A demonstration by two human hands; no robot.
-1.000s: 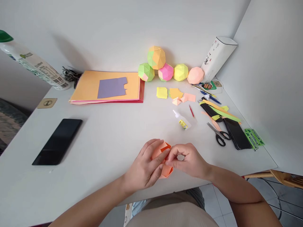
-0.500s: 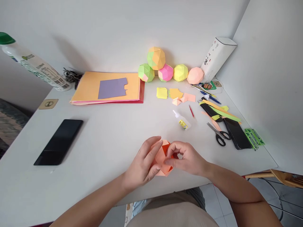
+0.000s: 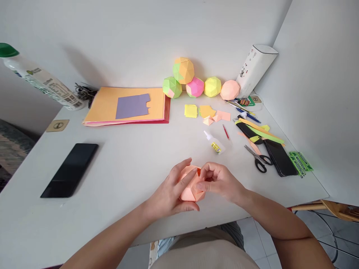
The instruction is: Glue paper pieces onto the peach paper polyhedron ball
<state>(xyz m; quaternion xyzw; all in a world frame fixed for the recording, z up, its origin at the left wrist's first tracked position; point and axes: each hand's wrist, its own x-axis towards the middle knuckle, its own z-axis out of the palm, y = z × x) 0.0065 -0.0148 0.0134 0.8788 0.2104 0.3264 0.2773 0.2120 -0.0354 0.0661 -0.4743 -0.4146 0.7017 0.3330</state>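
A peach-coloured folded paper ball (image 3: 190, 189) is between my hands above the front part of the desk. My left hand (image 3: 174, 190) wraps its left side, thumb below and fingers over the top. Thumb and fingers of my right hand (image 3: 218, 181) pinch the ball's right edge, beside a gap that shows a darker orange inside. Part of the ball is hidden behind the fingers. Beyond the hands lies a glue bottle (image 3: 214, 143) with a white nozzle, and a red pen-like stick (image 3: 226, 132) lies near it.
Several finished paper balls (image 3: 212, 87) stand along the wall. Paper pieces (image 3: 191, 111) lie before them. Scissors (image 3: 259, 160) and a black phone (image 3: 280, 157) are at right. Another phone (image 3: 70, 170), a paper stack (image 3: 106, 104) and a spray can (image 3: 47, 83) are at left.
The paper ball has turned in my hands, so its outer faces show more and its orange inside less. My left thumb has stretched out beneath it.
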